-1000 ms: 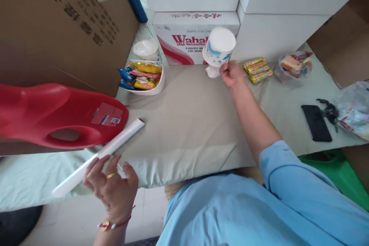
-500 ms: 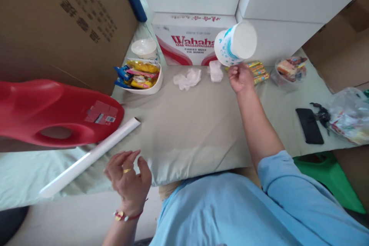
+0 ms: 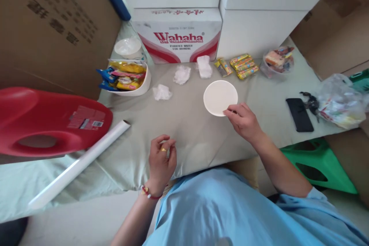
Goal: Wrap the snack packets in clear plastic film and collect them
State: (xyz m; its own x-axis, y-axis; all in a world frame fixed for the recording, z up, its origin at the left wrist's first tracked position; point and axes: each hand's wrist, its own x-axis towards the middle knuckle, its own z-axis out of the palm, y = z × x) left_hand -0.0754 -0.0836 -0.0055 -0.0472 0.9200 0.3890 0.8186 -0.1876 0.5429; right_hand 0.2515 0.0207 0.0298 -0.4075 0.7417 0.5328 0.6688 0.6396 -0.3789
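My right hand [image 3: 242, 121] pinches the near right edge of a white paper tub [image 3: 220, 98] above the table. Only the tub's round pale face shows; whether that is its mouth or its base I cannot tell. Left of it, near the table's front edge, my left hand [image 3: 163, 157] hovers with loosely bent fingers and nothing visible in them. Three white pieces lie beyond the hands: a crumpled tissue [image 3: 162, 92], another crumpled tissue [image 3: 182, 75] and a blocky white wad [image 3: 204, 66]. Behind the tub are a small pair of yellow-wrapped snack sticks [image 3: 223, 67] and a larger yellow snack pack [image 3: 244, 66].
A white basket of snacks [image 3: 147, 82] and a paper bowl [image 3: 128, 48] stand at the left, near a red jug [image 3: 54, 115] and a white roll [image 3: 80, 163]. A Wahaha carton [image 3: 178, 38] is behind. Rightward lie a clear tub [image 3: 278, 61], phone [image 3: 300, 115] and plastic bag [image 3: 343, 102].
My right hand has brought the tub down and nearer, its printed side now out of sight. My left hand moved right. Three separate white pieces show where two showed before; the view shifted.
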